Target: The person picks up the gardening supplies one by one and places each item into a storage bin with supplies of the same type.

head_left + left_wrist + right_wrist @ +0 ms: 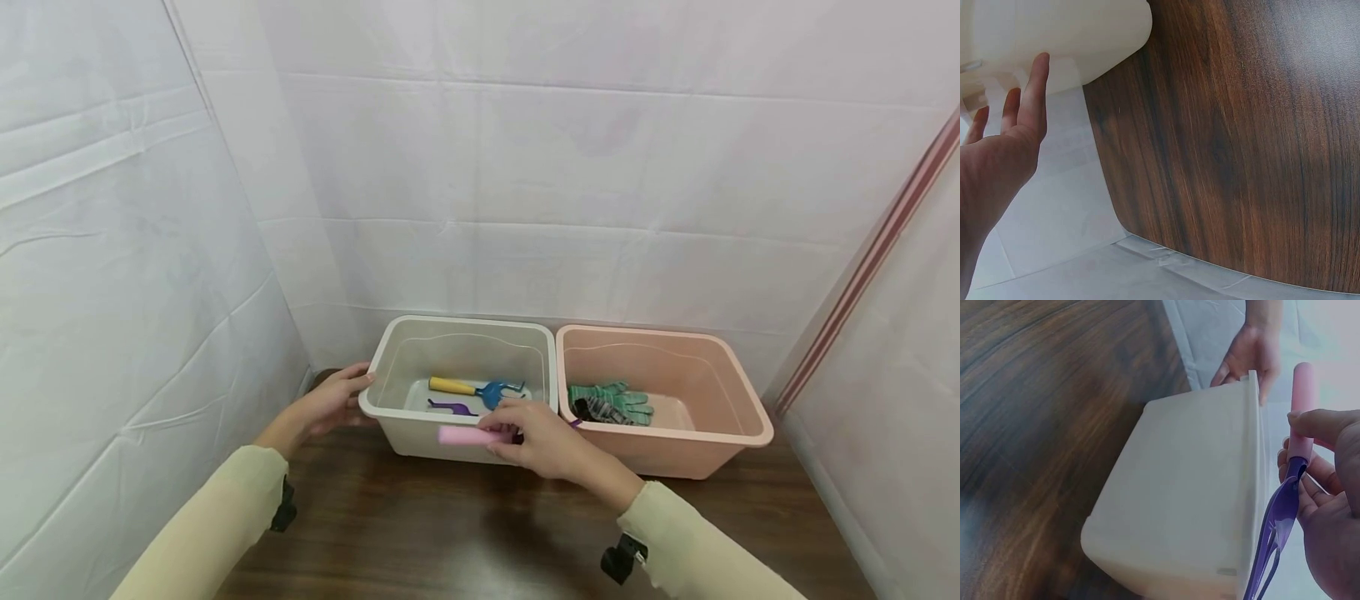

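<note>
My right hand (542, 433) grips the pink handle (467, 436) of a garden hand fork above the near rim of the off-white bin (465, 326). Seen from the right wrist, the fork's purple tined head (1281, 512) slants down beside that rim. My left hand (330, 404) holds the bin's left end, the rim between thumb and fingers; its fingers lie nearly straight along the outer wall in the left wrist view. Inside the bin lie a blue claw tool with a yellow handle (452, 385) and a purple tool (452, 407), partly hidden by the rim.
A pink bin (652, 335) stands against the off-white one on the right. Green gloves (637, 407) and a black-and-grey knit item (596, 410) lie in it. Both bins rest on a dark wooden table (420, 525), with white sheeting (465, 167) behind and at the sides.
</note>
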Available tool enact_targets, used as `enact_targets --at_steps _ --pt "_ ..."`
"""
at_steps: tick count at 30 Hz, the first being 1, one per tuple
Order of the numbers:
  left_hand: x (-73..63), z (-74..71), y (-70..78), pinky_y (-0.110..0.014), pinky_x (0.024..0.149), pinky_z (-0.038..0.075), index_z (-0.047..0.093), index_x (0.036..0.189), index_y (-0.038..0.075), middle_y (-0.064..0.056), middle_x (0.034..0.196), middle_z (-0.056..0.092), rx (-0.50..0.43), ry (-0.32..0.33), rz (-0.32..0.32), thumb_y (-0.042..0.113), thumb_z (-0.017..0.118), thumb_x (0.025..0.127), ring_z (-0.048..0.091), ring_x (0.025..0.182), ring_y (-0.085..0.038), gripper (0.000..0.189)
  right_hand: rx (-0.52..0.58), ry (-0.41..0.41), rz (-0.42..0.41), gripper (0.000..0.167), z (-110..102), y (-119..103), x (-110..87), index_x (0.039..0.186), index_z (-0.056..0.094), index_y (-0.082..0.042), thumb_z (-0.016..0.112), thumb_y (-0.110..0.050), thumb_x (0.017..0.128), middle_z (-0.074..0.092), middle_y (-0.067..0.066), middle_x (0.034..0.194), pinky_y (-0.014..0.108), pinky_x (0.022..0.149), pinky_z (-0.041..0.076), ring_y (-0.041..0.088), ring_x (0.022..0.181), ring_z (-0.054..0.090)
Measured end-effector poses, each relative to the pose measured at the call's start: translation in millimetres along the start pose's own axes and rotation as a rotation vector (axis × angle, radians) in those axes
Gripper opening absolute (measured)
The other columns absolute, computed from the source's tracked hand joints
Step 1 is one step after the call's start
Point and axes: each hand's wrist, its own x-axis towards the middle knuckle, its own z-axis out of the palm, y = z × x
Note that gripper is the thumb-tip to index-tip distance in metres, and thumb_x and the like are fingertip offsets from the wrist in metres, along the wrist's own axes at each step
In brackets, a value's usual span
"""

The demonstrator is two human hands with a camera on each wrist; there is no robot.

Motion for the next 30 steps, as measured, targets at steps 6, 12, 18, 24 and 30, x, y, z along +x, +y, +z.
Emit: enact_targets --at_steps 6,12,18,24,30 --pt "0.0 0.9 1.1 -0.064 0.107 0.049 0.019 0.169 0.007 -0.030 0.166 0.029 0.006 0.005 -0.009 0.030 0.043 0.116 0.041 0.147 -0.050 0.062 -0.011 0.009 -0.040 0.023 -5 1 9.3 0.118 0.079 -0.016 0.082 -0.016 0.095 0.065 -0.007 0.098 0.024 0.067 0.049 0.012 0.082 0.057" --pt "0.2 0.8 1.5 -0.063 0.105 0.051 0.018 0.169 0.006 -0.030 0.167 0.028 0.004 -0.004 -0.011 0.030 0.043 0.116 0.040 0.147 -0.051 0.063 0.014 0.033 -0.023 0.025 -7 6 18.6 0.118 0.079 -0.014 0.082 -0.011 0.094 0.067 -0.006 0.100 0.024 0.067 0.051 0.012 0.082 0.058" --pt "-0.9 0.7 1.2 -0.066 0.108 0.046 0.020 0.168 0.007 -0.030 0.166 0.029 -0.004 0.003 -0.017 0.031 0.044 0.116 0.040 0.147 -0.051 0.062 -0.018 0.035 -0.029 0.025 -3 10 29.9 0.119 0.080 -0.014 0.082 -0.012 0.094 0.065 -0.004 0.100 0.024 0.064 0.049 0.013 0.078 0.057" --pt "0.3 -0.1 0.4 -0.066 0.109 0.046 0.019 0.169 0.007 -0.030 0.167 0.028 -0.004 -0.002 -0.019 0.032 0.044 0.116 0.039 0.148 -0.051 0.063 -0.055 0.023 -0.015 0.024 3 15 39.4 0.118 0.080 -0.013 0.082 -0.013 0.094 0.063 -0.004 0.095 0.023 0.063 0.047 0.012 0.076 0.056" --pt "1.2 -0.5 0.7 -0.066 0.108 0.047 0.019 0.168 0.007 -0.030 0.167 0.026 -0.011 -0.017 -0.018 0.031 0.042 0.117 0.037 0.149 -0.052 0.062 -0.060 0.031 0.005 0.024 1 21 46.1 0.118 0.080 -0.008 0.081 -0.010 0.095 0.066 -0.002 0.096 0.024 0.065 0.047 0.013 0.076 0.055"
